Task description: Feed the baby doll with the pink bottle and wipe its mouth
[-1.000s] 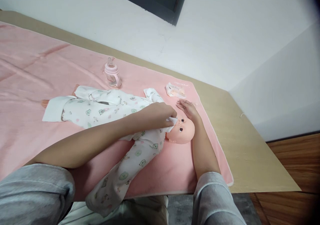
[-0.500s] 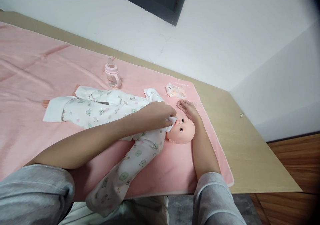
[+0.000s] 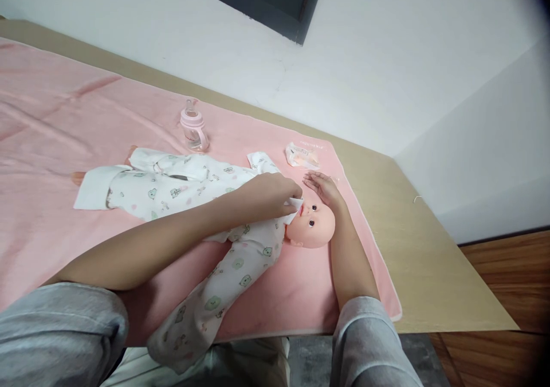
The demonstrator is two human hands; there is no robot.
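A bald baby doll (image 3: 315,227) lies on its back, its head toward the right, dressed in a white patterned romper (image 3: 206,172). Over its chest, my left hand (image 3: 275,195) is closed on a folded white tissue (image 3: 295,203), held at the doll's mouth and chin. Beyond the top of its head, my right hand (image 3: 321,186) rests on the pink blanket (image 3: 352,249) with fingers stretched out, holding nothing. The forearm runs close along the crown of the head. One long sleeve of the romper hangs over the near edge.
A pink baby bottle (image 3: 195,128) with a handle stands behind the doll's legs. Near my right fingers lies a small clear plastic packet (image 3: 301,156). The wooden table (image 3: 412,272) shows beyond the blanket's right edge, and a white wall (image 3: 365,71) rises behind.
My left hand has drawn slightly away from the doll's mouth with the tissue, so more of the red lips shows. My right hand has stayed still.
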